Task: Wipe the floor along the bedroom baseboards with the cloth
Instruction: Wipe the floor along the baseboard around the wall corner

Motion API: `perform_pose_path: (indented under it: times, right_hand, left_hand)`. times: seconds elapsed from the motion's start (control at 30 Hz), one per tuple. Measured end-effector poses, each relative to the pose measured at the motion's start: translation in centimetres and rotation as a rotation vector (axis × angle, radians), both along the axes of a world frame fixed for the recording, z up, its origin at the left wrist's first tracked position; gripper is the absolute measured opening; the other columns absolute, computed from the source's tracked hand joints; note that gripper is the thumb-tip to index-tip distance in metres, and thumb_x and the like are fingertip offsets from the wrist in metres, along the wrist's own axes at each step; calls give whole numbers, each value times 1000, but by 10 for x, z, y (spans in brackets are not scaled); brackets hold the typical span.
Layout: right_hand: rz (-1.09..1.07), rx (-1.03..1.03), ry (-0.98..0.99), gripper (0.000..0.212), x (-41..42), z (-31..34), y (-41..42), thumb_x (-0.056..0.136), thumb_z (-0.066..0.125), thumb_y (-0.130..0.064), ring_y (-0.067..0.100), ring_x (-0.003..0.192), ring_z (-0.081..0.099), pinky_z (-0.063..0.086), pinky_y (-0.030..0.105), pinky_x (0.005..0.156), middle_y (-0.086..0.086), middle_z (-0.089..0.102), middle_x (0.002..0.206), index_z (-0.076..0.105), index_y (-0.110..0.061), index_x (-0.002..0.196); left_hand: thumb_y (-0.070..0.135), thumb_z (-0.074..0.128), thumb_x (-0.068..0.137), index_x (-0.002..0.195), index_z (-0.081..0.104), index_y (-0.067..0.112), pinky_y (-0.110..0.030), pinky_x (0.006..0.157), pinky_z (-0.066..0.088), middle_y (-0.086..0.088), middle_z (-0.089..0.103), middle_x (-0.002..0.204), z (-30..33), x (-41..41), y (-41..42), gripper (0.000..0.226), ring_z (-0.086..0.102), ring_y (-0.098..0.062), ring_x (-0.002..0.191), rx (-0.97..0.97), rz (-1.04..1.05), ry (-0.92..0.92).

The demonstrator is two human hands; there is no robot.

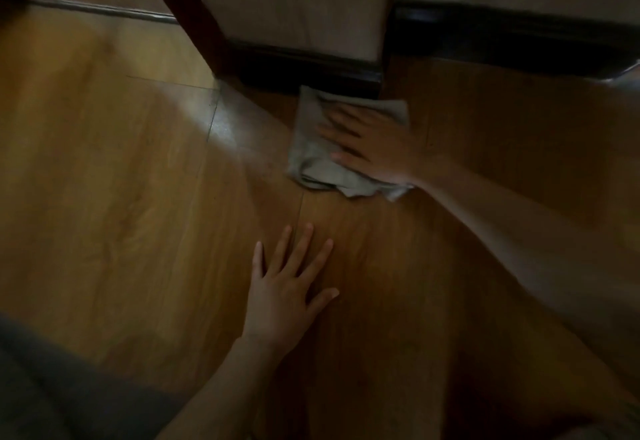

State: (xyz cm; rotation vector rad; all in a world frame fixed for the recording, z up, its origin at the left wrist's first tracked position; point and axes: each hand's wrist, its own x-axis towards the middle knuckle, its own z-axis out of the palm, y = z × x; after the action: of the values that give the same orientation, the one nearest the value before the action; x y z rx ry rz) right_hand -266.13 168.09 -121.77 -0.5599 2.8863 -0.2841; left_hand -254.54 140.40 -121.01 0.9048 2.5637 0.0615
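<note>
Wiping at the baseboard point(311, 69): right hand point(374, 141) presses flat, fingers apparently spread, on the cloth point(311, 162); left hand point(287, 287) braces open on the floor point(104, 180). Keep the cloth's edge against the trim.

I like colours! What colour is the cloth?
Light grey cloth, seen in the head view.

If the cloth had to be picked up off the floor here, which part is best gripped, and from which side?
Probably the loose bunched edge of the cloth, nearest the person, pinched from the near side. The far edge lies against the dark baseboard, and the right hand presses flat over the middle. The folds at the near edge rise off the floor, giving fingers something to catch. The left hand rests flat nearby.
</note>
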Motion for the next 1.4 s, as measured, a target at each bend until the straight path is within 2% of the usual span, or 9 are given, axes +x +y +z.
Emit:
perform_pose_path:
  times: [0.07,0.17,0.4,0.6,0.7,0.93,1.07,1.23,1.4]
  right_hand:
    - [-29,35,-10,64,20,1,19,98,6,-56,21,148,7,0,32,118,4,14,161,15,-26,154]
    - [-14,39,5,69,1,3,-7,97,-1,-57,25,147,13,6,36,118,8,19,160,18,-23,154]
    - [23,21,-64,55,-99,8,-121,103,22,-48,21,149,1,5,36,119,1,4,163,17,-29,154]
    - [101,7,10,65,-40,0,-39,99,12,-57,26,146,19,14,36,117,8,24,158,24,-24,153]
    - [17,18,-45,67,6,0,16,96,2,-62,24,148,13,11,38,118,4,18,160,10,-29,153]
    - [-122,-22,-108,83,76,4,57,91,20,-72,11,148,-9,0,36,120,0,-5,162,-5,-24,154]
    - [-169,-30,-90,85,101,1,59,85,21,-78,17,149,-1,5,41,118,-2,1,162,6,-32,155]
    - [-308,-88,46,75,117,5,46,84,31,-74,30,138,30,23,50,109,1,35,154,40,-31,145]
    - [-401,-180,56,70,112,6,38,78,43,-68,30,129,38,30,50,99,-3,46,145,51,-31,136]
  left_hand:
    - [70,18,94,153,6,43,-60,117,12,8,-2,163,-1,1,-1,66,-8,-19,150,10,-2,6]
    - [69,21,94,153,11,42,-61,116,14,7,2,163,-1,2,0,66,-3,-20,150,25,-2,6]
    - [69,13,94,153,10,41,-62,114,17,6,4,163,1,0,1,65,2,-23,150,-3,-20,3]
    - [69,18,95,153,13,40,-58,113,11,6,5,163,0,2,0,65,2,-23,150,-12,-23,28]
    - [68,18,95,153,15,39,-59,113,11,5,7,163,0,1,0,65,3,-24,150,-12,-31,27]
    - [70,11,95,153,8,40,-59,116,8,6,1,163,-1,2,0,66,-4,-22,150,-21,-30,19]
    - [71,10,94,153,6,41,-58,117,5,6,-1,163,1,2,0,66,-5,-21,150,-13,-29,14]
    - [72,9,93,152,0,43,-57,118,3,8,-6,163,3,1,0,67,-11,-19,149,-26,-27,4]
    - [73,6,92,152,0,43,-57,117,4,7,-5,163,4,0,1,67,-11,-19,149,-31,-30,1]
